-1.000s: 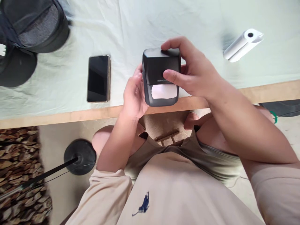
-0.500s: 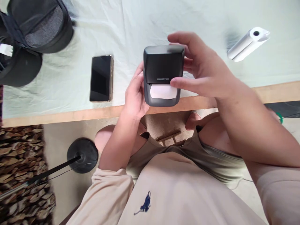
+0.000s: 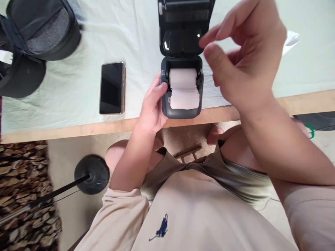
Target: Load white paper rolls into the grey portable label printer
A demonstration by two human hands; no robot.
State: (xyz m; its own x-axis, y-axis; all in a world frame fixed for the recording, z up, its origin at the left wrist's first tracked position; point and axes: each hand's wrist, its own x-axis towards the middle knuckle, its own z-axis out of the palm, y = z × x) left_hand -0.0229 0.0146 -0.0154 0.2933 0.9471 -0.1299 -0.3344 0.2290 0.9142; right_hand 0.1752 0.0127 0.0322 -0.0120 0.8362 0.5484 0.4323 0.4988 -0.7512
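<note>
Printer (image 3: 180, 104) sits at the near edge of the table (image 3: 78, 129), its lid (image 3: 184, 28) flipped up and a paper roll (image 3: 182, 77) showing inside. Left hand (image 3: 151, 108) grips its side. Right hand (image 3: 243, 62) floats just beside the lid, fingers loosely curled, holding nothing. Phone (image 3: 112, 88) lies to the left, bag (image 3: 39, 28) farther off.

shirt (image 3: 209, 223) – beige, short sleeves | blue chest logo (image 3: 160, 228) | shorts (image 3: 235, 177) – olive

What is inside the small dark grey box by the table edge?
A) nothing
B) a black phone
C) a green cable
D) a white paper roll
D: the small dark grey box has its lid swung up, and a white paper roll sits in the open compartment.
</note>
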